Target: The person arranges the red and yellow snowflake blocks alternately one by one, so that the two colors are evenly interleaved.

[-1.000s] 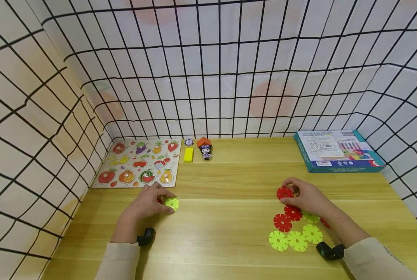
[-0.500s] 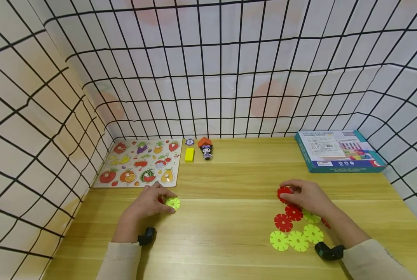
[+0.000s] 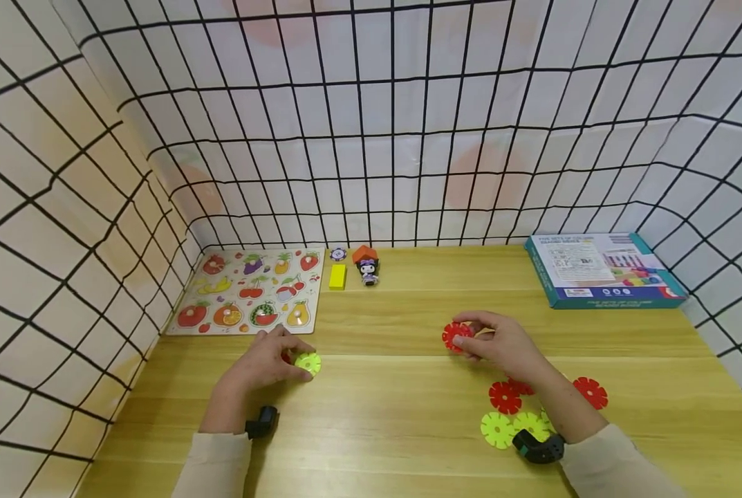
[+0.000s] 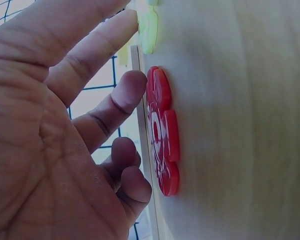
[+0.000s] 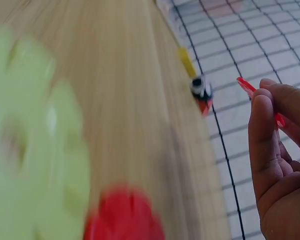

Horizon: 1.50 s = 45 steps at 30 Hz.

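My right hand (image 3: 507,346) pinches a red snowflake building disc (image 3: 455,337) between thumb and fingers, above the middle right of the table. In the right wrist view that disc (image 5: 246,86) shows edge-on at the fingertips. At left, my left hand (image 3: 261,361) pinches a yellow-green snowflake disc (image 3: 310,364) by its rim, low at the table. Under the left palm lies another red disc (image 4: 164,135), mostly hidden in the head view. Beneath my right forearm lie red discs (image 3: 505,398) and yellow-green discs (image 3: 497,430), some partly covered. One red disc (image 3: 590,393) lies right of the forearm.
A fruit puzzle board (image 3: 243,290) lies at the back left. Beside it are a yellow block (image 3: 337,277), a small poker chip (image 3: 338,254) and a figurine (image 3: 367,270) by an orange piece (image 3: 364,253). A teal-edged box (image 3: 604,270) lies back right. Gridded cloth (image 3: 408,138) surrounds the table.
My right hand has carried the red disc off the group and to the left, uncovering the red disc at right. The left hand has stayed in place.
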Tool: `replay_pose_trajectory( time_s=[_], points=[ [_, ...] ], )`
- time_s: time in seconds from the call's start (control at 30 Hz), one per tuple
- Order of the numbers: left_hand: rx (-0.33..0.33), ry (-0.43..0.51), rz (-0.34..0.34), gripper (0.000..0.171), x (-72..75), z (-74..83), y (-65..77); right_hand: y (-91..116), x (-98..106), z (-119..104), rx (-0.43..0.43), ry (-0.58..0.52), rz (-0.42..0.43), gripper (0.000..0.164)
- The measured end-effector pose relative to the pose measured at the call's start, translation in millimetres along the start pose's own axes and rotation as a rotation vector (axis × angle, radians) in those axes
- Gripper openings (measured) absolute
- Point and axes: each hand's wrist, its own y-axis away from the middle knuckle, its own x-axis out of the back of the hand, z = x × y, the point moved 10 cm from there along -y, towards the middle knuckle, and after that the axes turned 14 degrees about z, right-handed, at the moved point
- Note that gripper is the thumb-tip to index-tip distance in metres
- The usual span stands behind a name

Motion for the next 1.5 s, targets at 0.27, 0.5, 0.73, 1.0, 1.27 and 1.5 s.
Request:
replay_pose_trajectory(
  time_s=[0.27,0.5,0.73,1.0,1.27,1.5],
  points=[
    [-0.001,0.012,-0.002,0.037,0.6,1.2,0.3,-1,-61,-27,0.049,-0.032,-0.108,0.04],
    [0.001,0.007,-0.004,0.037,0.0,2.0,0.6,2,-113,-35,0.068,-0.019,-0.192,0.04],
    [0.01,-0.006,0.008,0.037,0.1,-0.3,-0.1,1,-158,-40,0.044,-0.042,-0.222,0.038],
    [0.023,-0.017,0.005,0.036,-0.6,-1.3,-0.9,-2,-190,-50,0.277,0.363,-0.19,0.029],
    [0.014,-0.018,0.001,0.037,-1.1,0.2,-0.3,-3,-198,-57,0.408,0.62,-0.072,0.032],
    [0.026,-0.015,-0.002,0.038,0.9,0.2,1.7,-3,-201,-60,0.396,0.652,-0.043,0.033]
  ],
)
